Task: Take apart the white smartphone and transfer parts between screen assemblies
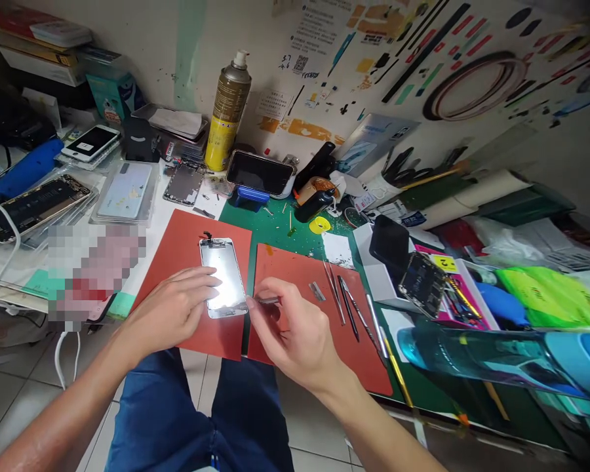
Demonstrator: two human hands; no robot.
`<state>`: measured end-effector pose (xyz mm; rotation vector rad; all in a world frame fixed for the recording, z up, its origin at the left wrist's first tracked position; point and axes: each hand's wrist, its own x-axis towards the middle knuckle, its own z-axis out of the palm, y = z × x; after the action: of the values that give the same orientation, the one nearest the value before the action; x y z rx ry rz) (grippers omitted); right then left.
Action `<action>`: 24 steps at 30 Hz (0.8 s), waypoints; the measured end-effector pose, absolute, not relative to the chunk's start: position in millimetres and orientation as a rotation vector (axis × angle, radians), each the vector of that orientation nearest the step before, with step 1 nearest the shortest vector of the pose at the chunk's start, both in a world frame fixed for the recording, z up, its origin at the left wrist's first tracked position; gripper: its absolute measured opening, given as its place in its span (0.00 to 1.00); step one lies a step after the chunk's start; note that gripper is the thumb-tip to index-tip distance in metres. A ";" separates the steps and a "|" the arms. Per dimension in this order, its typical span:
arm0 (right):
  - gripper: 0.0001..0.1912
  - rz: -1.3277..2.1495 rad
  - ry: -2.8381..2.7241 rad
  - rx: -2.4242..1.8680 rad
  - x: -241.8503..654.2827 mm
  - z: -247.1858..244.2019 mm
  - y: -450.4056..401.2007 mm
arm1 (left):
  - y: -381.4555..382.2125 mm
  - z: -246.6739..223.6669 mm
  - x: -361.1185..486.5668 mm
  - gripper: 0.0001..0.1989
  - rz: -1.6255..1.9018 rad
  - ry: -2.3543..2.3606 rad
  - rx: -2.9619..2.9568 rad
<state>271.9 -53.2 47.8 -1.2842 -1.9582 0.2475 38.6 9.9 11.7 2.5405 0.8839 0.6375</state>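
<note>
A phone screen panel [225, 275] lies on the left red-brown mat [177, 242], its silvery back plate facing up and a small black flex cable [207, 235] sticking out at its top. My left hand [174, 307] holds it down at the left edge, fingertips on the plate. At the panel's lower right corner is my right hand [295, 321], thumb and fingers closed around a slim metal tool [269, 301]. Most of that tool is hidden in my grip, so its exact kind does not show.
On the right mat [290, 262] lie tweezers [334, 292], a black pen-like tool [348, 308] and a small blade-like piece [317, 292]. A yellow spray can [227, 111] stands behind. Opened phones [34, 206] fill the left side; a blue bottle [472, 357] lies at right.
</note>
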 end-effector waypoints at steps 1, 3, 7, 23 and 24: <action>0.08 0.246 -1.963 -1.284 271.7 47.8 -53.1 | 9.8 11.6 38.6 0.21 0.635 0.885 2.538; 0.08 0.239 -1.973 -1.283 271.5 48.0 -53.3 | 9.8 11.5 38.7 0.21 0.630 0.889 2.530; 0.10 0.239 -2.032 -1.261 271.4 51.0 -53.5 | 9.6 11.9 38.9 0.21 0.625 0.893 2.535; 0.09 0.161 -2.304 -1.074 261.8 65.5 -35.7 | 13.4 11.9 34.8 0.24 0.629 0.852 2.532; 0.08 0.175 -2.309 -1.066 262.1 65.8 -34.5 | 14.7 10.9 34.2 0.24 0.632 0.856 2.532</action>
<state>262.1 -34.5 65.8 -1.0663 -2.3093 0.1749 34.2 14.7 10.9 2.5321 0.8559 0.6316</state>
